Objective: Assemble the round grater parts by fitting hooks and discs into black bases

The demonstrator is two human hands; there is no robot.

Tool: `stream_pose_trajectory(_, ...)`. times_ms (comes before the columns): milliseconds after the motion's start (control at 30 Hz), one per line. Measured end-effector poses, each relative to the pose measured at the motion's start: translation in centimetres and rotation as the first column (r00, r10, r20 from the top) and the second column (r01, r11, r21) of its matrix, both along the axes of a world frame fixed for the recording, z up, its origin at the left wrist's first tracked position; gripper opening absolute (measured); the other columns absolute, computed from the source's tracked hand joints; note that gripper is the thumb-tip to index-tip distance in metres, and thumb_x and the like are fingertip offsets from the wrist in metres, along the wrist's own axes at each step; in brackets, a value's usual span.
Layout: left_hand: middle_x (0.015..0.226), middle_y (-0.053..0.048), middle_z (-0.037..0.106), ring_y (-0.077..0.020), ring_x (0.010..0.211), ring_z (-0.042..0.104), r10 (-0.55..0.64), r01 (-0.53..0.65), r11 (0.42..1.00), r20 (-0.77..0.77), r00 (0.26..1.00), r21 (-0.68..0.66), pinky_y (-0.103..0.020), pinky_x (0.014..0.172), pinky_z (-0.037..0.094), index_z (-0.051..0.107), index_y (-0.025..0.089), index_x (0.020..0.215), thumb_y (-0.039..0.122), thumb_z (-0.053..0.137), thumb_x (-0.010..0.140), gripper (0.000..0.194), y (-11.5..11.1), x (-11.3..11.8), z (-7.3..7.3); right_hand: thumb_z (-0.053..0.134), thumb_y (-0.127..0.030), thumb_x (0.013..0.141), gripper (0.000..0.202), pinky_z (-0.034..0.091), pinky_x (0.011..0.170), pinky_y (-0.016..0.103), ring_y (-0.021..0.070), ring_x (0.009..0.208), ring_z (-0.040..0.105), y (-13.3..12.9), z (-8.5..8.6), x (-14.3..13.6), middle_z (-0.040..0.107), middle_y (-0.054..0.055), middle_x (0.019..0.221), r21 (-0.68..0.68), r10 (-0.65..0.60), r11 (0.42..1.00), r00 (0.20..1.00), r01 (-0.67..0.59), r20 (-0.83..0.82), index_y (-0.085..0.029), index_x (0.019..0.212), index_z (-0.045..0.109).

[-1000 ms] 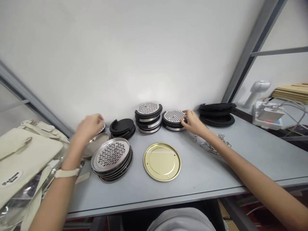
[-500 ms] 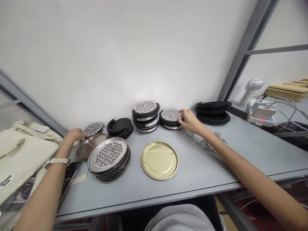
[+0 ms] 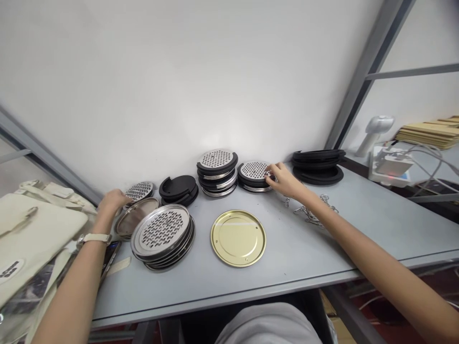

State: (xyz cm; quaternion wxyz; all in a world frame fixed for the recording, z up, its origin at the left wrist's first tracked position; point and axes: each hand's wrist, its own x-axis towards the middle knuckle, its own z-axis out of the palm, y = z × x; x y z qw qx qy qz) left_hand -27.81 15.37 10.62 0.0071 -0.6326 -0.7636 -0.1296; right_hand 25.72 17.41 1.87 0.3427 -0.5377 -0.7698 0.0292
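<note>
My left hand (image 3: 112,203) is at the left, its fingers stretched toward the edges of a small grater disc (image 3: 139,191) and a brownish metal lid (image 3: 138,215); the hand partly hides its own fingertips. My right hand (image 3: 283,180) is at the right rim of a short stack topped by a perforated silver disc (image 3: 254,169) in a black ring. Its thumb and fingers are apart at that rim, with nothing lifted. Between the arms lies a gold round lid (image 3: 238,239), flat on the table. Left of it leans a stack of silver grater discs (image 3: 163,230).
A taller stack (image 3: 217,160) of discs and black rings stands by the wall, beside black round lids (image 3: 178,187). Black rings (image 3: 317,176) are piled at the back right. Metal wire clips (image 3: 313,217) lie under my right forearm. A cream bag (image 3: 39,222) and a phone (image 3: 110,255) are at left.
My left hand and wrist have shifted slightly to the right, covering more of the phone. My right hand stays almost still at the short stack.
</note>
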Motion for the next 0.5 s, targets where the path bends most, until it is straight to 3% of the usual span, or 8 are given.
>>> stream_pose_trajectory(100, 0.118, -0.008, 0.055, -0.0213, 0.100, 0.058, 0.174, -0.182, 0.971, -0.063, 0.983, -0.152, -0.041, 0.083, 0.051, 0.053, 0.016, 0.119, 0.033, 0.057, 0.090, 0.034, -0.2, 0.0, -0.3, 0.045, -0.029, 0.085, 0.021, 0.045, 0.089, 0.044, 0.0267, 0.093, 0.055, 0.0, 0.0, 0.0, 0.050, 0.011, 0.094, -0.003, 0.005, 1.000, 1.000, -0.005, 0.012, -0.018, 0.099, 0.056)
stream_pose_trajectory(167, 0.118, -0.008, 0.055, -0.0212, 0.100, 0.058, 0.218, -0.235, 0.951, -0.103, 0.971, -0.201, -0.041, 0.083, 0.051, 0.053, 0.016, 0.119, 0.033, 0.057, 0.090, 0.034, -0.3, 0.2, -0.4, 0.045, -0.029, 0.085, 0.019, 0.046, 0.089, 0.044, 0.0269, 0.093, 0.054, 0.0, 0.1, 0.0, 0.050, 0.011, 0.092, -0.004, 0.006, 1.000, 1.000, -0.006, 0.017, -0.018, 0.096, 0.056)
stream_pose_trajectory(333, 0.118, -0.009, 0.055, -0.0211, 0.100, 0.058, 0.228, -0.265, 0.937, -0.179, 0.957, -0.228, -0.041, 0.083, 0.051, 0.053, 0.016, 0.119, 0.034, 0.056, 0.091, 0.034, -0.2, 0.7, 0.3, 0.046, -0.031, 0.085, 0.019, 0.046, 0.089, 0.044, 0.0258, 0.090, 0.054, -0.1, 0.2, 0.1, 0.049, 0.010, 0.090, -0.005, 0.006, 1.000, 0.999, -0.006, 0.032, -0.019, 0.095, 0.056)
stream_pose_trajectory(500, 0.118, -0.008, 0.055, -0.0212, 0.100, 0.058, 0.227, -0.273, 0.952, -0.278, 0.933, -0.137, -0.041, 0.083, 0.051, 0.053, 0.016, 0.119, 0.034, 0.056, 0.091, 0.033, -0.2, 1.6, 1.7, 0.045, -0.030, 0.085, 0.019, 0.046, 0.089, 0.044, 0.0258, 0.091, 0.053, 0.0, 0.0, 0.2, 0.048, 0.010, 0.091, 0.003, 0.016, 1.000, 0.999, -0.017, 0.041, -0.018, 0.096, 0.056)
